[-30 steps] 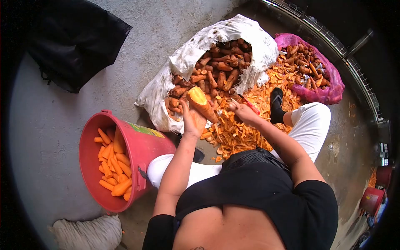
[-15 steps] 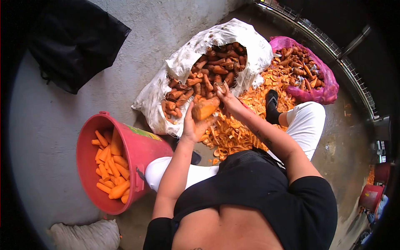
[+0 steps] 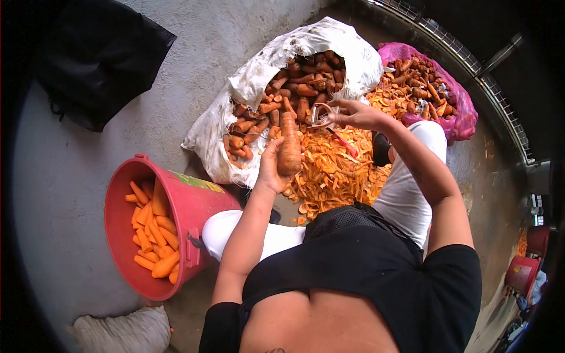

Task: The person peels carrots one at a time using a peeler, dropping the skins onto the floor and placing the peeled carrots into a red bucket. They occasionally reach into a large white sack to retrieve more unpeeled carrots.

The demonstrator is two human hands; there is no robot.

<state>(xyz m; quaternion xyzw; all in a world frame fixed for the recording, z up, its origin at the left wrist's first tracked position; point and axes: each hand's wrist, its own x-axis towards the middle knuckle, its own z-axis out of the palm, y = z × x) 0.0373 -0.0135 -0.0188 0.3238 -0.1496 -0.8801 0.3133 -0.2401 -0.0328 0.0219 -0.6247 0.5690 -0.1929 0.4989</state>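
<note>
My left hand [image 3: 271, 169] is closed around the thick lower end of a large unpeeled carrot [image 3: 289, 144], whose narrow tip points away from me. To its right, my right hand [image 3: 353, 115] grips a peeler [image 3: 316, 114]; its blade is apart from the carrot. Beneath both hands spreads a heap of orange peelings [image 3: 329, 176]. A red-handled tool [image 3: 344, 143] shows against the peelings, its other end not clear. Just beyond, a white sack [image 3: 247, 88] lies open with many unpeeled carrots [image 3: 306, 88] inside.
On the left, a tilted red bucket [image 3: 194, 206] holds peeled carrots [image 3: 156, 229]. A pink sack [image 3: 465, 120] with carrots lies at the upper right. Black fabric [image 3: 100, 65] is at the upper left, a whitish sack [image 3: 123, 330] at the lower left. Red containers [image 3: 522, 274] stand far right.
The carrot in my left hand has turned from sideways to lengthwise and now shows brownish skin. My right hand has moved right and up, bringing the peeler into clear view.
</note>
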